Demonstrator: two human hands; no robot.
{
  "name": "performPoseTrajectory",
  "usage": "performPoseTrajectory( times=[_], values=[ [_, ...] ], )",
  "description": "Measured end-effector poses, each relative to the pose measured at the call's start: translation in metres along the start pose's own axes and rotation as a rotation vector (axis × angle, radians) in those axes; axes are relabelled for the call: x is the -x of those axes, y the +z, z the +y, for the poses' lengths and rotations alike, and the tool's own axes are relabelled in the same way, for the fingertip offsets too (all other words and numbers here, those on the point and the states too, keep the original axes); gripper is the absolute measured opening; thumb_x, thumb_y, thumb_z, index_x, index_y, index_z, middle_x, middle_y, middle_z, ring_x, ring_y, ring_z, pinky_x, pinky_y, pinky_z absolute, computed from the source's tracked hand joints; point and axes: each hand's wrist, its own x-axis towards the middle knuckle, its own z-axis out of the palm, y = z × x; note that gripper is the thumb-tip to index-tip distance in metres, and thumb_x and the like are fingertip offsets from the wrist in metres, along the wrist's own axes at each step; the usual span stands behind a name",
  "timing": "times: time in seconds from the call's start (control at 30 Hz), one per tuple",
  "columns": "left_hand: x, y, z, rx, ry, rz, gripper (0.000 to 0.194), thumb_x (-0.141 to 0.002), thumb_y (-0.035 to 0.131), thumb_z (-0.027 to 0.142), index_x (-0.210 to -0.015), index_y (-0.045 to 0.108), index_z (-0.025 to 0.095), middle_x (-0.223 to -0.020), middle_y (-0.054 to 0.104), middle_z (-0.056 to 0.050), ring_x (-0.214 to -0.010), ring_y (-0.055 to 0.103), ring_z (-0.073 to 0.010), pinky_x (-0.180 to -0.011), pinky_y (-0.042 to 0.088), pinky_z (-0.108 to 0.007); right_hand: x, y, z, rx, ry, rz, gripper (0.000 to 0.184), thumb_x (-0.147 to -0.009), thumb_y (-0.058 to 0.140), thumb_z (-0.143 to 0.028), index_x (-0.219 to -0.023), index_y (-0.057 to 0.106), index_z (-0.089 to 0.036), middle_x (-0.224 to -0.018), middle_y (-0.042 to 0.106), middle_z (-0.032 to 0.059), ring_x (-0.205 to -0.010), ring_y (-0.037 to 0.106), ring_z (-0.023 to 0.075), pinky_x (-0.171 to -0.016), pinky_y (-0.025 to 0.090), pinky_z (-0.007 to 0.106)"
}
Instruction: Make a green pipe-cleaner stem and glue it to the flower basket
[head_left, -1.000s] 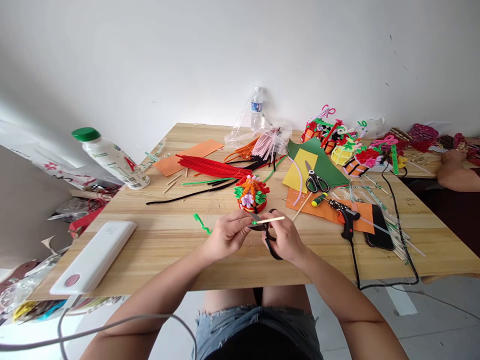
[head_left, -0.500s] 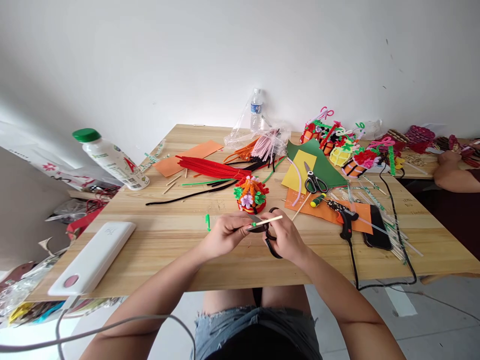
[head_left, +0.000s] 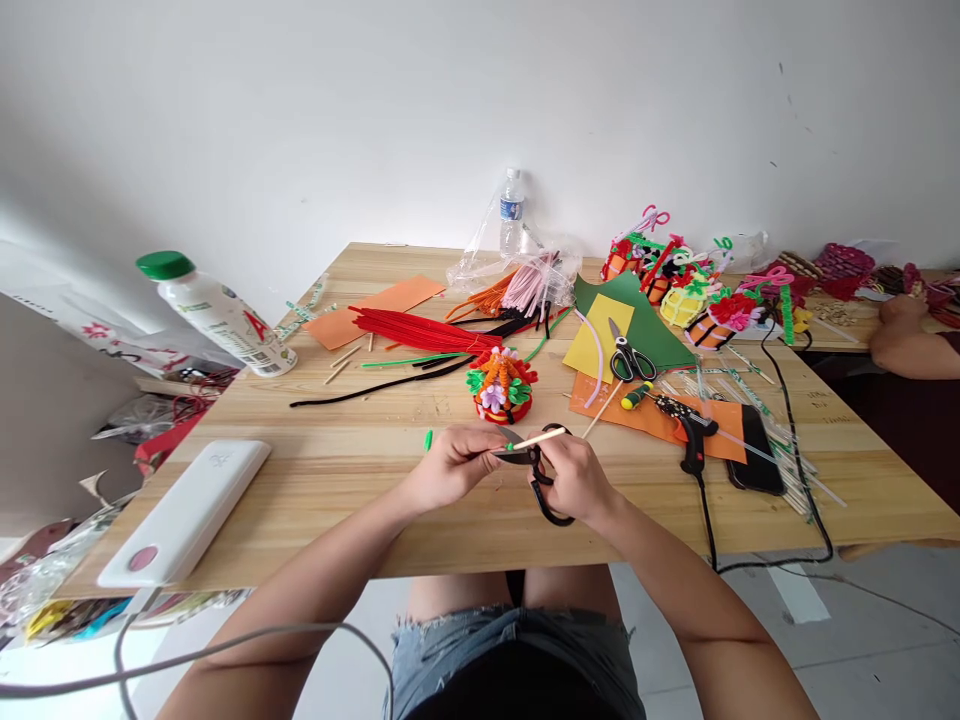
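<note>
In my left hand [head_left: 457,465] a thin wooden stick [head_left: 544,437] is pinched, with a bit of green pipe cleaner [head_left: 509,446] wound round it. A green tip [head_left: 428,440] shows on the far side of that hand; whether it joins the wound piece is hidden. My right hand [head_left: 577,475] grips black-handled scissors [head_left: 551,507], their blades apart and close around the green winding. Just beyond my hands stands a small pipe-cleaner basket [head_left: 501,388] with orange, purple, red and green decorations.
Red pipe cleaners [head_left: 420,330] lie behind the basket. To the right are other scissors [head_left: 631,362], a glue gun [head_left: 694,435] with a trailing cord, and a phone [head_left: 754,465]. A white power bank [head_left: 187,510] sits left. Another person's hand [head_left: 900,320] is at far right.
The scissors' handles have spread a little wider and lower. The green tip by my left hand has drawn in towards it and shows shorter.
</note>
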Motion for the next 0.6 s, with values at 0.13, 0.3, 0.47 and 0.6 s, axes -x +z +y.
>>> performPoseTrajectory(
  times=[0.13,0.3,0.47,0.6],
  values=[
    [0.0006,-0.0021,0.0023,0.025,-0.102,-0.038,0.037,-0.088,0.059,0.042,-0.075,0.070,0.009,-0.072,0.066,-0.010,-0.065,0.057,-0.0151,-0.060,0.044,-0.024,-0.0024,-0.0020,0.0001,0.033,-0.020,-0.014,0.029,-0.072,0.051,-0.009,-0.099,0.055,-0.018,-0.074,0.056,0.0036,-0.068,0.054,0.0199,-0.062,0.045,0.030],
    [-0.0006,-0.0042,0.0058,0.193,-0.249,-0.081,0.043,-0.082,0.065,0.049,-0.067,0.068,0.009,-0.066,0.060,-0.005,-0.056,0.045,-0.0094,-0.049,0.034,-0.020,-0.0074,-0.0057,-0.0003,0.035,-0.048,-0.036,0.030,-0.075,0.052,-0.011,-0.105,0.053,-0.017,-0.082,0.055,0.0065,-0.075,0.053,0.0216,-0.066,0.045,0.032],
    [0.0029,-0.0059,0.0003,0.347,-0.526,-0.121,0.049,-0.072,0.071,0.056,-0.068,0.067,0.008,-0.054,0.048,0.001,-0.044,0.030,-0.0036,-0.040,0.021,-0.018,-0.0089,-0.0066,0.0005,0.014,-0.077,-0.056,0.031,-0.076,0.051,-0.012,-0.106,0.052,-0.017,-0.083,0.053,0.0067,-0.078,0.051,0.0223,-0.067,0.044,0.033],
    [0.0048,-0.0069,-0.0016,0.458,-0.701,-0.131,0.055,-0.060,0.079,0.060,-0.070,0.068,0.006,-0.046,0.040,0.005,-0.040,0.024,-0.0012,-0.039,0.015,-0.017,-0.0083,-0.0058,0.0010,0.015,-0.101,-0.055,0.028,-0.075,0.051,-0.012,-0.102,0.052,-0.018,-0.078,0.052,0.0046,-0.073,0.049,0.0212,-0.064,0.042,0.031]
  ],
)
